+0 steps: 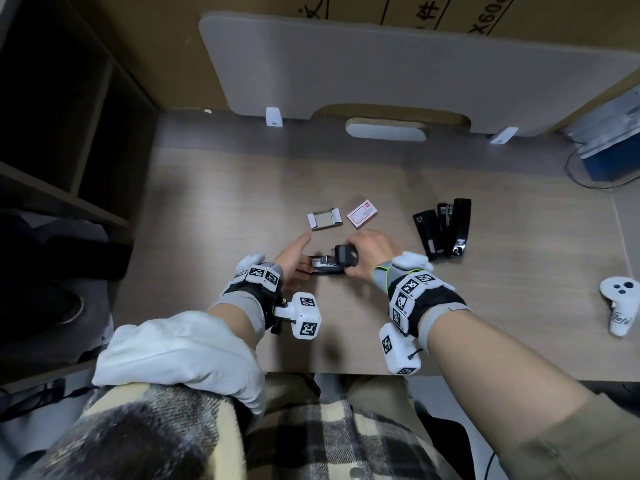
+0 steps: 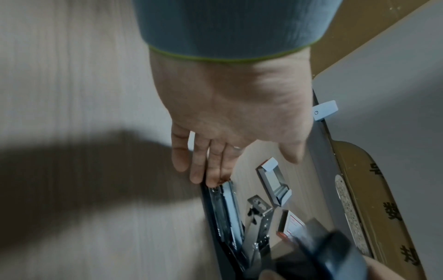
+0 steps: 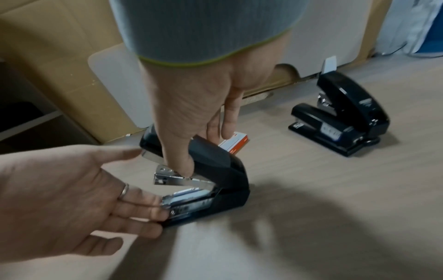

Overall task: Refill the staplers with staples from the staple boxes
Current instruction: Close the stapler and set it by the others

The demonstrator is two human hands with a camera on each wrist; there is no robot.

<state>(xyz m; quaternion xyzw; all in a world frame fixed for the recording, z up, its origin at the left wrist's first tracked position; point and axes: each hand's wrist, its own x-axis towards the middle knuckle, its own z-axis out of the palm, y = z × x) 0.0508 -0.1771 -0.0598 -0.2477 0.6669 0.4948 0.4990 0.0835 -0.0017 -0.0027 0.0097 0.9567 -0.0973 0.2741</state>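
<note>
A black stapler (image 1: 330, 264) lies on the wooden desk (image 1: 225, 202) between my hands, its top swung up and its metal magazine (image 3: 189, 195) exposed. My right hand (image 1: 370, 252) grips the raised black cover (image 3: 215, 166), thumb underneath against the metal arm and fingers over the top. My left hand (image 1: 294, 259) is flat, its straight fingertips (image 2: 210, 176) touching the front end of the stapler base (image 2: 225, 212). Just beyond lie an open staple box tray (image 1: 325, 219) and a closed red-and-white staple box (image 1: 362, 214).
A second black stapler (image 1: 445, 230) stands swung open at the right. A white controller (image 1: 621, 303) lies near the right edge. A grey divider panel (image 1: 381, 64) closes off the back, with a blue box (image 1: 609, 161) at far right and dark shelves (image 1: 69, 133) on the left.
</note>
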